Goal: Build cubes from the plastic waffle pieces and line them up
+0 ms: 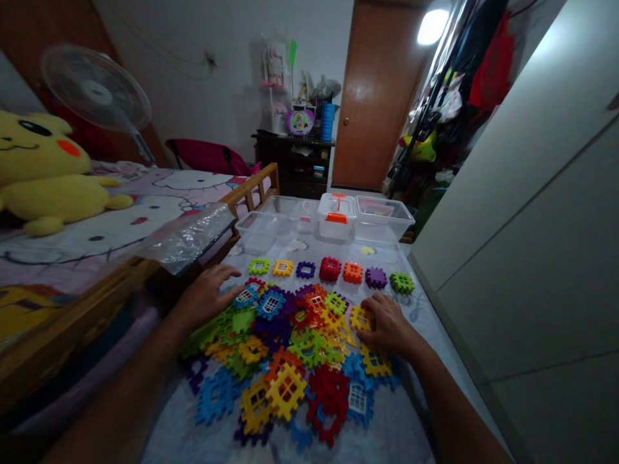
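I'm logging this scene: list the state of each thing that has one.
left hand: open, flat on the pile's left edge
right hand: fingers curled on a yellow tile
tile pile: loose, jumbled
row of tiles: lined up, apart
clear bins: lids off
door: shut

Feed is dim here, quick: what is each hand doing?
Left hand: open, flat on the pile of coloured plastic tiles.
Right hand: curled on a yellow tile; grip unclear.

A home bedroom: bed [97, 238] with plush toy [43, 171], fan [97, 90], wooden door [380, 96].
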`<state>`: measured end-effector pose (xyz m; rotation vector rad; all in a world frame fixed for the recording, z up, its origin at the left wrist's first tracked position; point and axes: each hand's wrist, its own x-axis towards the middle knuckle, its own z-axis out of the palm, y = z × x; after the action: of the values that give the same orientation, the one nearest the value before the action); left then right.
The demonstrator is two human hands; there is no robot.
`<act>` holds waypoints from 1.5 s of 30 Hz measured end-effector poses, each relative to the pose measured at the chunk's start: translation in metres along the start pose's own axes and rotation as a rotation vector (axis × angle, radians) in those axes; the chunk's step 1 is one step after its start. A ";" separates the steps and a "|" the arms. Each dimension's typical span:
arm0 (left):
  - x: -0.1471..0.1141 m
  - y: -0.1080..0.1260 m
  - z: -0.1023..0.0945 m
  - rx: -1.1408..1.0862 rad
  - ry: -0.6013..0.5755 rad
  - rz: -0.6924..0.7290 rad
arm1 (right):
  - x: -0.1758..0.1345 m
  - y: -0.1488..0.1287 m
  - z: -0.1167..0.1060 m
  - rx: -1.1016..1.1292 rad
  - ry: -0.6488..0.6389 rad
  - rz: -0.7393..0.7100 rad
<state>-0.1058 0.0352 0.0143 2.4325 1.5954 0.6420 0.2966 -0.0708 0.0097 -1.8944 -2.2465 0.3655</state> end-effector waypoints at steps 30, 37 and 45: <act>-0.006 0.195 0.034 -0.033 -0.324 0.355 | -0.011 -0.033 -0.003 0.340 0.163 -0.333; -0.004 0.204 0.034 0.122 -0.290 0.352 | -0.010 -0.030 0.007 0.333 0.222 -0.365; 0.065 0.108 0.003 0.118 -0.224 0.180 | -0.007 -0.024 -0.002 0.324 0.462 -0.285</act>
<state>0.0075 0.0489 0.0676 2.6458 1.3756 0.2923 0.2756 -0.0809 0.0195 -1.3136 -1.9627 0.2042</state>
